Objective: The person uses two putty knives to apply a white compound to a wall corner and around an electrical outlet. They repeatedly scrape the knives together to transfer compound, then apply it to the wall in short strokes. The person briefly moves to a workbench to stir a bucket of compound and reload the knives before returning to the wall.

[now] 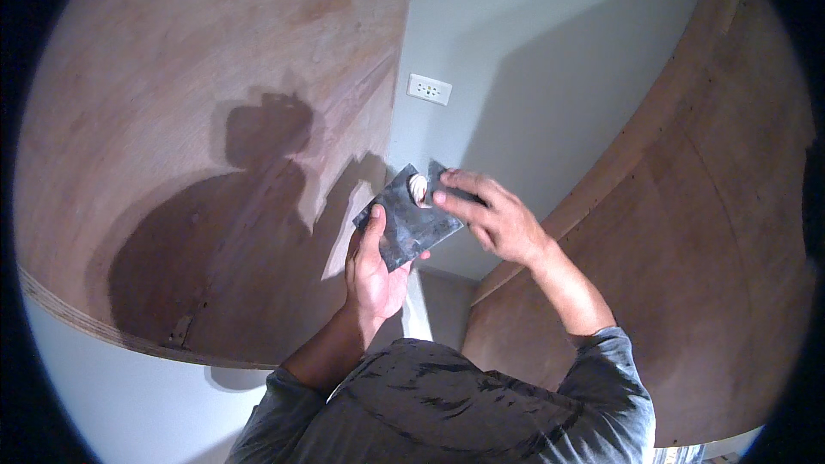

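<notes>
My left hand [375, 282] grips a dark grey, smeared flat plate [418, 228] from below, thumb lying over its near-left edge. Near the plate's far edge sits a small lump of whitish putty [418, 188]. From the right, my right hand [509, 225] pinches a second dark flat blade, a putty spreader [436, 170], its fingers stretched along it. The spreader's edge is beside the putty, just over the plate. Fingers hide much of the spreader, so whether it has a handle I cannot tell.
A large curved brown wood panel [215, 26] rises at the left, with shadows on it. Another curved wood panel [687, 232] bends along the right. Between them stands a pale wall [507, 17] with a white electrical outlet [429, 89].
</notes>
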Demonstrator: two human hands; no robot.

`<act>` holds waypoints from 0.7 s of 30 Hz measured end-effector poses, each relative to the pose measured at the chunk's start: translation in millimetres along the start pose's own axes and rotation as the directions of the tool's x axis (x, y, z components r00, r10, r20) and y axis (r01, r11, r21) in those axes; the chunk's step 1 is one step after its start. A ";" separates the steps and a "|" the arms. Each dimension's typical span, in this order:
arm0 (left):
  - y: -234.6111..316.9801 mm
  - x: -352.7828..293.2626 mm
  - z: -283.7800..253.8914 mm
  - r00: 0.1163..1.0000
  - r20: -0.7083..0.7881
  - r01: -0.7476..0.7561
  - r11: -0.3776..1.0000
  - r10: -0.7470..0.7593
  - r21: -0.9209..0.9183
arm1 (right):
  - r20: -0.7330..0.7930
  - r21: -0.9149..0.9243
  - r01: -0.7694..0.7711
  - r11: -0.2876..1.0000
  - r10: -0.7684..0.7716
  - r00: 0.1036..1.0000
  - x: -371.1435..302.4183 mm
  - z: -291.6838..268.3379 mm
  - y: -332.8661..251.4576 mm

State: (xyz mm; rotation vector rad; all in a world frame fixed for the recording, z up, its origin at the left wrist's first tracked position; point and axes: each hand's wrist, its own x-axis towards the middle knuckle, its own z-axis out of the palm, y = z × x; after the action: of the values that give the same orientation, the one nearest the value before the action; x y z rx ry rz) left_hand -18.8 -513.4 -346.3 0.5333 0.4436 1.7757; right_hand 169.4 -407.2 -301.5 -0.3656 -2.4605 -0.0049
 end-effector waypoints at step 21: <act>-20.1 10.3 -8.8 0.983 -0.026 -0.163 0.926 0.183 0.341 | 0.231 -0.283 0.249 0.926 -0.186 0.955 39.9 -44.6 -20.8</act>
State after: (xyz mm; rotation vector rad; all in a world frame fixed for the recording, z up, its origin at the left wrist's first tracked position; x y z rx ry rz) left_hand -10.2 -498.5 -363.3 0.7836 0.7709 1.8984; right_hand 160.6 -421.0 -240.3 -0.2299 -2.6926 -0.4766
